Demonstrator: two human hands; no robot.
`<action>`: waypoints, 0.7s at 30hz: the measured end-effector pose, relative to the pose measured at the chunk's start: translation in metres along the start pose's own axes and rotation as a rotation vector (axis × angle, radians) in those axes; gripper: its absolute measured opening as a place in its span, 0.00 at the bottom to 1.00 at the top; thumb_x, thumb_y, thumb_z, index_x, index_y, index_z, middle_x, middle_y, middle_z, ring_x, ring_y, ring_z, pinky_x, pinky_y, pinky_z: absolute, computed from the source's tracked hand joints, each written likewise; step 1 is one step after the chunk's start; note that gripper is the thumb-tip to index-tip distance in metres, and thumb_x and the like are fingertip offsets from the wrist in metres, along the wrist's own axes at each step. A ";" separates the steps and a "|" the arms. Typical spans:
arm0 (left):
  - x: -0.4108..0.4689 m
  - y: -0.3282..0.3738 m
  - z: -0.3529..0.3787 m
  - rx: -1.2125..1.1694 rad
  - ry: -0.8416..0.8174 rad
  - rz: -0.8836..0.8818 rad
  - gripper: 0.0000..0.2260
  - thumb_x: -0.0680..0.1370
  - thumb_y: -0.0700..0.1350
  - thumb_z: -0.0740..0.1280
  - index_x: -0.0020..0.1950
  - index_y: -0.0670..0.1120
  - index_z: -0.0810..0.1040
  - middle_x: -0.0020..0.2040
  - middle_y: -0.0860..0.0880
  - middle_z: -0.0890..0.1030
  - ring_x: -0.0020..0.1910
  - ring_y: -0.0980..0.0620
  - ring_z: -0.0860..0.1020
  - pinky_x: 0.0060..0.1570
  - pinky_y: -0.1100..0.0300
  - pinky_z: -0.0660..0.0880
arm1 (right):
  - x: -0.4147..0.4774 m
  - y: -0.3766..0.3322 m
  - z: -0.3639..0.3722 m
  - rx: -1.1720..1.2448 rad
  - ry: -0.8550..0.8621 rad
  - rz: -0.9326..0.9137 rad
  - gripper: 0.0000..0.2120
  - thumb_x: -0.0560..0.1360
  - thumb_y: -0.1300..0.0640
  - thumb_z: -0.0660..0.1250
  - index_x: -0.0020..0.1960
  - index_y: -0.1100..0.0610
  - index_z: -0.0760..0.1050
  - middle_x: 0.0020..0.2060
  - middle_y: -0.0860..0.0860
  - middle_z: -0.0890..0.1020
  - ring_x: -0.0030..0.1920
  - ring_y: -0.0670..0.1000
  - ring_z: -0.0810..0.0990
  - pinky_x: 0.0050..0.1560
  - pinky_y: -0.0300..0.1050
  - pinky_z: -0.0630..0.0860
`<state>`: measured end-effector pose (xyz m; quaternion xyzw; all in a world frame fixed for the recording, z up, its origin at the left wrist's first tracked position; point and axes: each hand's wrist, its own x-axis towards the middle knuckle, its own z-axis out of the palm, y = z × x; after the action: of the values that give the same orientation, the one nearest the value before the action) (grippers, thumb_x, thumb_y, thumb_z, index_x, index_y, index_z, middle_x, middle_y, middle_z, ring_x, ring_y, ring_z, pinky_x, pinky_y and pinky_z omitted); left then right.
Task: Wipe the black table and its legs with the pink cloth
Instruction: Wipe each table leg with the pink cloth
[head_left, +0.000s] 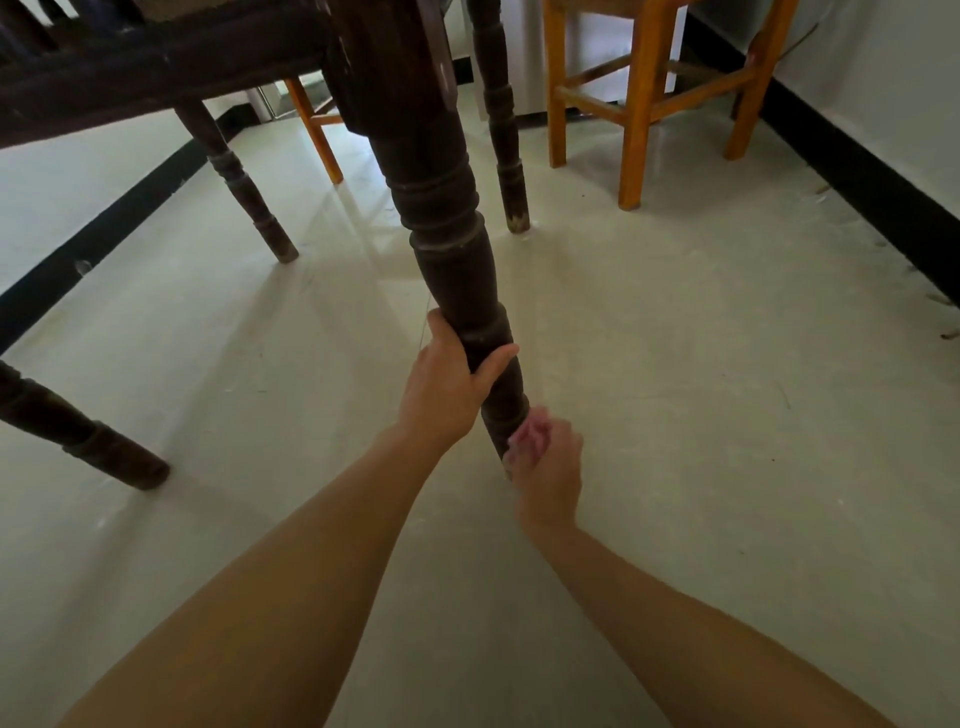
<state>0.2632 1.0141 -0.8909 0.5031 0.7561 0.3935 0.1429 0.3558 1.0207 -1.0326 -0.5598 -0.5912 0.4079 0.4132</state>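
I look under the black table (156, 62) at its nearest turned leg (452, 249), which runs from the top centre down to the floor. My left hand (447, 384) is wrapped around the lower part of this leg. Just below it, my right hand (548, 467) presses the bunched pink cloth (530, 434) against the leg's foot, close to the floor. Only a small blurred patch of the cloth shows between my fingers and the leg.
Other dark legs stand at the left (88, 441), middle left (244, 192) and behind (506, 130). An orange wooden stool (644, 93) stands at the back right. A black skirting (857, 171) lines the right wall. The pale tiled floor (701, 389) spreads all around.
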 end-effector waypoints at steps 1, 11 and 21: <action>0.000 -0.001 0.000 0.011 0.004 0.001 0.24 0.75 0.52 0.70 0.64 0.49 0.62 0.57 0.49 0.77 0.53 0.50 0.78 0.54 0.53 0.77 | -0.016 0.007 0.006 -0.050 -0.112 -0.030 0.03 0.78 0.57 0.64 0.50 0.51 0.71 0.49 0.48 0.73 0.41 0.46 0.77 0.38 0.32 0.74; -0.027 0.003 -0.003 0.311 0.207 0.115 0.33 0.78 0.52 0.67 0.76 0.45 0.54 0.73 0.46 0.65 0.68 0.49 0.69 0.66 0.53 0.66 | 0.027 0.013 -0.020 0.137 0.015 0.312 0.06 0.75 0.50 0.68 0.47 0.52 0.73 0.45 0.52 0.80 0.40 0.50 0.81 0.37 0.50 0.83; -0.023 0.000 0.020 0.264 0.257 0.230 0.42 0.78 0.49 0.67 0.75 0.56 0.35 0.76 0.40 0.60 0.67 0.40 0.71 0.63 0.46 0.69 | -0.011 0.019 0.009 -0.067 -0.111 0.160 0.12 0.81 0.54 0.60 0.64 0.51 0.70 0.54 0.48 0.75 0.50 0.50 0.78 0.49 0.45 0.76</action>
<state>0.2858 1.0032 -0.9077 0.5462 0.7507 0.3655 -0.0676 0.3535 1.0099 -1.0544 -0.5951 -0.5799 0.4501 0.3271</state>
